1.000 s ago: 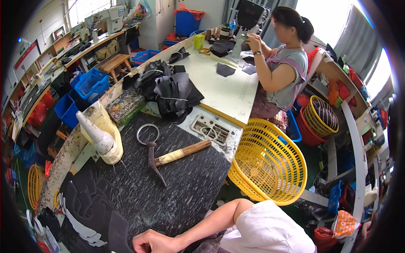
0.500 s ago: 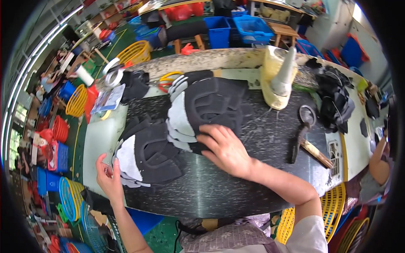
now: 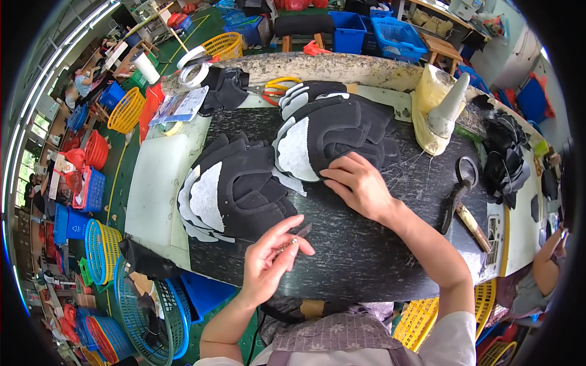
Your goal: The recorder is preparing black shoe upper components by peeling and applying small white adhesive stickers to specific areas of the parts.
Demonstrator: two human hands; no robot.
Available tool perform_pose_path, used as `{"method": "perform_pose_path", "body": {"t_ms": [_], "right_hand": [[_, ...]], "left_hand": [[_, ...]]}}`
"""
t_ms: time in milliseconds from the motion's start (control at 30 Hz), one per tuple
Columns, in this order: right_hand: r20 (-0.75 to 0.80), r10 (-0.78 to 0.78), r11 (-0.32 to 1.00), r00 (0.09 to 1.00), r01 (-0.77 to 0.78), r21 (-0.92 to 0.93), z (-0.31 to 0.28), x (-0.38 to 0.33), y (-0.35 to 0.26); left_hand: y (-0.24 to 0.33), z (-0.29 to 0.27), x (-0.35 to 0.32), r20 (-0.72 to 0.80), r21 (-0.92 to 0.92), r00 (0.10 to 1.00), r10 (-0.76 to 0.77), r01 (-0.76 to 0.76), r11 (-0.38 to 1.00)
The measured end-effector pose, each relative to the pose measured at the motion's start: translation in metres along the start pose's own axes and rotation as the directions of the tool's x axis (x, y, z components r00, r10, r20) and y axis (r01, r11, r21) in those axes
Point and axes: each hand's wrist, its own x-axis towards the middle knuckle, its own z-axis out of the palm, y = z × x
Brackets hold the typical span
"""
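Note:
My left hand (image 3: 268,262) is curled around a small metal tool with a pointed blade (image 3: 303,231), which looks like thread snips; most of it is hidden by the fingers. It hovers over the table's near side, just below a fanned pile of black fabric pieces (image 3: 241,183) with white patches. Farther right lies a second such pile (image 3: 351,119). At its lower edge, my right hand (image 3: 366,189) pinches the top black fabric piece (image 3: 316,143), beside its white patch.
A yellow glue pot (image 3: 430,110) with a grey cone stands at the back right. A loop-ended tool (image 3: 455,201) and a wooden-handled tool (image 3: 473,226) lie at right, near black fabric strips (image 3: 503,152). Orange-handled scissors (image 3: 278,85) and tape rolls (image 3: 194,73) sit at the back.
My left hand has moved right, from the left pile's outer edge to below it, and the metal tool now shows. My right hand stays at the second pile's lower edge. The view has shifted.

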Motion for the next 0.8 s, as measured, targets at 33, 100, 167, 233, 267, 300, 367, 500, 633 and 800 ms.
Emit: {"method": "perform_pose_path", "body": {"t_ms": [33,100,167,233,267,300,367,500,633,800], "right_hand": [[0.002,0.003,1.0,1.0,-0.003,0.0,-0.008,-0.008,-0.006],[-0.008,-0.154,0.972,0.988,0.151,-0.178,-0.027,-0.035,-0.035],[0.202,-0.089,0.973,0.975,0.129,-0.191,-0.041,-0.064,-0.069],[0.165,0.111,0.993,0.98,-0.116,0.02,-0.045,-0.084,-0.089],[0.042,0.124,0.991,0.991,-0.126,0.042,-0.046,-0.09,-0.096],[-0.079,0.101,0.991,0.992,-0.094,0.094,-0.049,-0.091,-0.101],[-0.169,0.081,0.99,0.982,-0.059,0.129,-0.054,-0.08,-0.112],[-0.137,0.168,0.969,0.976,-0.138,0.204,-0.041,-0.082,-0.104],[0.024,0.24,0.9,0.971,-0.232,0.369,-0.044,-0.089,-0.1],[0.315,0.272,0.692,0.909,-0.413,0.593,-0.042,-0.099,-0.094]], "left_hand": [[0.0,0.003,-0.003,0.002,-0.002,1.0,-0.003,0.003,1.0],[0.0,0.01,-0.007,-0.033,0.308,0.983,0.178,-0.16,0.938],[-0.002,0.013,-0.006,0.017,0.437,0.956,0.292,-0.27,0.858],[-0.002,0.022,-0.005,0.093,0.503,0.94,0.329,-0.33,0.799],[-0.004,0.026,-0.006,0.105,0.475,0.956,0.275,-0.291,0.83],[-0.006,0.03,-0.005,0.111,0.468,0.957,0.268,-0.288,0.835],[-0.005,0.04,-0.006,0.174,0.386,0.973,0.153,-0.21,0.898],[-0.008,0.049,-0.012,0.227,0.314,0.974,0.026,-0.098,0.944],[-0.011,0.052,-0.019,0.272,0.355,0.959,-0.082,-0.021,0.935],[-0.02,0.049,-0.015,0.294,0.377,0.954,0.063,-0.176,0.909]]}}
